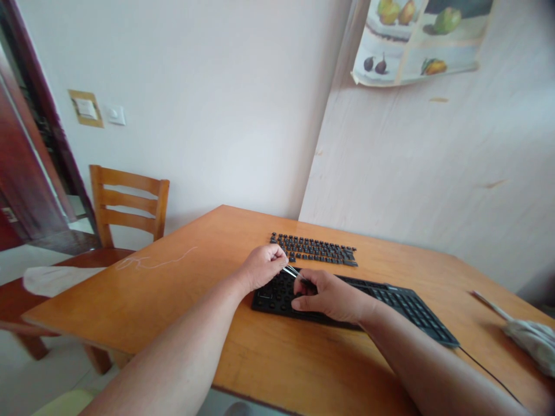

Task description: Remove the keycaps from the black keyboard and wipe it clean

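A black keyboard (411, 306) lies on the wooden table, its left part bare of keycaps and its right part with keys in place. Above that bare left part, my right hand (327, 296) is closed around a slim, shiny two-pronged metal tool (293, 271) with a dark end, resembling tweezers. At the tool's other end, my left hand (263, 267) makes a pinch; whatever sits between those fingertips is too small to make out. Loose black keycaps (316, 247) are laid out in rows on the table behind the keyboard.
The wooden table (173, 283) has pale scribbled lines on its left. A grey cloth bundle (531, 341) with a stick-like end rests at the right edge. The keyboard's cable (489, 372) runs toward the front right. A wooden chair (130, 205) stands left, near the wall.
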Demonstrator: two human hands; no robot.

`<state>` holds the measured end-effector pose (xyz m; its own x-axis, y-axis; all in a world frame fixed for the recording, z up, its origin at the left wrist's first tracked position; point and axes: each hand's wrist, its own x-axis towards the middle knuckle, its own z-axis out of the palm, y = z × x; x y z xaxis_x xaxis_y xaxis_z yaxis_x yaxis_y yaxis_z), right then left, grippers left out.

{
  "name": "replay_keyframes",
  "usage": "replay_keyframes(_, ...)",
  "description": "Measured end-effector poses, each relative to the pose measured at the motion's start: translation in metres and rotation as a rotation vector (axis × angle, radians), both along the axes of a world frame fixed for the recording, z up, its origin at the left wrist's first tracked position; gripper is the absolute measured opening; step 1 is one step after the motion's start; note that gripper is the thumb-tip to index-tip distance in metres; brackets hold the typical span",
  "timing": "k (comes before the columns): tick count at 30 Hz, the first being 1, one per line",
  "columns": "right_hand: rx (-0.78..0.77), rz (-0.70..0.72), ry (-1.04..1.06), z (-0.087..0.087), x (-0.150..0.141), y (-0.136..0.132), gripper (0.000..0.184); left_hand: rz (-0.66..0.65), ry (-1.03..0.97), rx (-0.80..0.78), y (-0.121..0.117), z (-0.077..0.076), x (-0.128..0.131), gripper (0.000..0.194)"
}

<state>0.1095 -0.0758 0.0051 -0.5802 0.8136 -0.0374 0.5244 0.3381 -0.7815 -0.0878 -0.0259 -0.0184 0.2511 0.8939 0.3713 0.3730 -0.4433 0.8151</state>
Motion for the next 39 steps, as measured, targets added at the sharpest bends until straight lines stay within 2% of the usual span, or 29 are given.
replay_keyframes(10,0.08,-0.148,0.186,0.002,0.012,0.004,0.026,-0.053,0.05,0.03,-0.003,-0.001,0.002,0.021)
replay_keyframes(17,0.097,-0.086,0.156,0.001,0.013,0.0,0.025,-0.062,0.059,0.05,-0.006,0.0,0.003,0.021)
replay_keyframes(23,0.145,-0.111,0.146,0.008,0.016,-0.001,0.023,-0.068,0.071,0.053,-0.012,0.005,0.006,0.021)
replay_keyframes(33,0.268,-0.175,0.191,0.015,0.025,-0.002,0.021,-0.095,0.056,0.039,-0.02,0.001,0.02,0.02)
replay_keyframes(36,0.283,-0.183,0.209,0.008,0.026,0.005,0.026,-0.118,0.014,-0.026,-0.026,0.006,0.026,0.017)
replay_keyframes(39,0.268,-0.161,0.257,-0.003,0.026,0.015,0.031,-0.209,-0.07,-0.192,-0.032,0.013,0.032,0.022)
